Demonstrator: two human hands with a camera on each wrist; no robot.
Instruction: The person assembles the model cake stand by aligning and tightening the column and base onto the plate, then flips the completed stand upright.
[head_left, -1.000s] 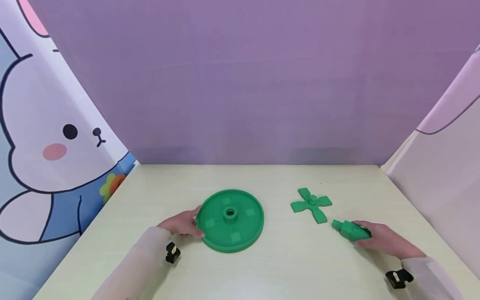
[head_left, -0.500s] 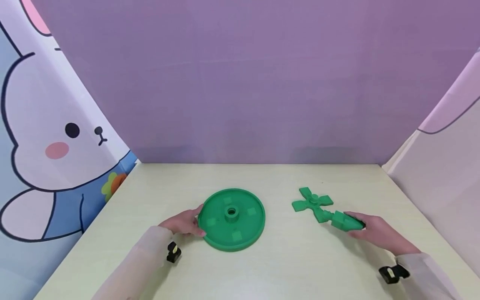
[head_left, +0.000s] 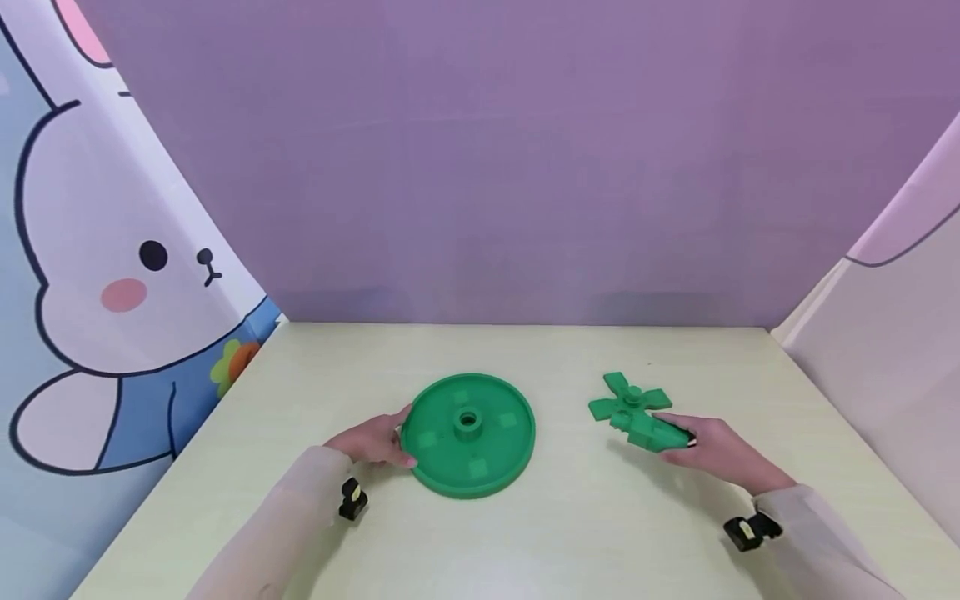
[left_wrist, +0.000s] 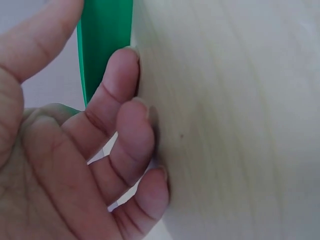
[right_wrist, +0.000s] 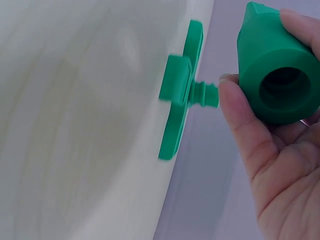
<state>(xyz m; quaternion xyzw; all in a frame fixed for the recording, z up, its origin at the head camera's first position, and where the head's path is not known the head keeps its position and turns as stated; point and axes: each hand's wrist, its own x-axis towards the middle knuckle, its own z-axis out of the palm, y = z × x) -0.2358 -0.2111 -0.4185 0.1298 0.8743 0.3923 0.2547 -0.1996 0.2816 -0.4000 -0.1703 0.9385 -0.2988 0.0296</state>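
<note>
A round green disc (head_left: 468, 433) with a raised hub lies flat on the pale table (head_left: 525, 517). My left hand (head_left: 372, 443) grips its left rim (left_wrist: 105, 45), thumb above and fingers curled against the table. My right hand (head_left: 708, 454) holds a green cone-shaped piece (head_left: 651, 431) with a hollow end (right_wrist: 280, 75). Its threaded tip (right_wrist: 204, 94) meets the hub of a green four-bladed cross piece (head_left: 628, 400) that lies on the table, seen edge-on as the cross piece (right_wrist: 176, 110) in the right wrist view.
A purple backdrop (head_left: 487, 167) closes off the far side. A cartoon rabbit curtain (head_left: 112, 275) hangs on the left and a pale curtain (head_left: 892, 350) on the right. Small black clips sit at both wrists.
My right hand has carried the green cone piece left and forward, from the bare table up to the cross piece's hub. The left hand has stayed on the disc's rim.
</note>
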